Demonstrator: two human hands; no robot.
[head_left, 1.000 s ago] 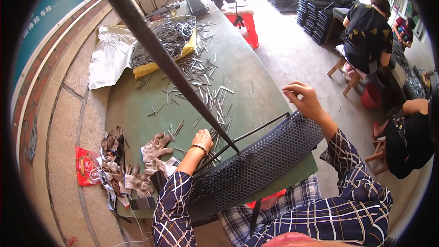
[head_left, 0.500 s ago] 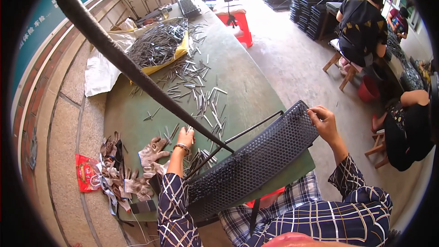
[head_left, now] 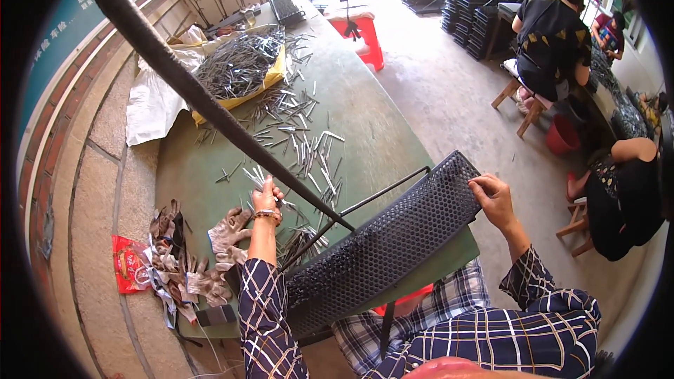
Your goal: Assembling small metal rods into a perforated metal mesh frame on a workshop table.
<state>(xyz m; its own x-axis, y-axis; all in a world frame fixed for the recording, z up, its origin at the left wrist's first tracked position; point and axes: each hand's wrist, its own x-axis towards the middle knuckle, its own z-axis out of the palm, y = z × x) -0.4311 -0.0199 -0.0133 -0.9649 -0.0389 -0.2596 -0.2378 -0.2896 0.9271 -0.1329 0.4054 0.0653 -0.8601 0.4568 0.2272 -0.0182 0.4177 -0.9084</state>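
Observation:
My left hand (head_left: pixel 265 201) is closed round a bunch of thin metal rods (head_left: pixel 255 177), whose ends fan out beyond the fingers. It is above the green table, left of a long black perforated panel (head_left: pixel 393 228) with honeycomb holes. The panel lies slantwise in front of me, its right end the farther one. Beside that right end, my right hand (head_left: pixel 493 200) has thumb and fingertips pinched together at the panel's edge; what they hold, if anything, is too small to make out. Loose rods (head_left: pixel 309 154) lie scattered on the table past the panel.
A thick dark curved bar (head_left: pixel 210 105) crosses above the table. Behind it, an opened sack (head_left: pixel 151 109) spills more rods (head_left: pixel 239 63). Used work gloves (head_left: pixel 228 230) and a red packet (head_left: pixel 130 264) lie at left. Seated people (head_left: pixel 551 42) work at right; a red stool (head_left: pixel 368 45) stands beyond the table.
My left hand has moved a little left and away from me, and a fanned bunch of rods now shows in it. My right hand remains by the panel's right end.

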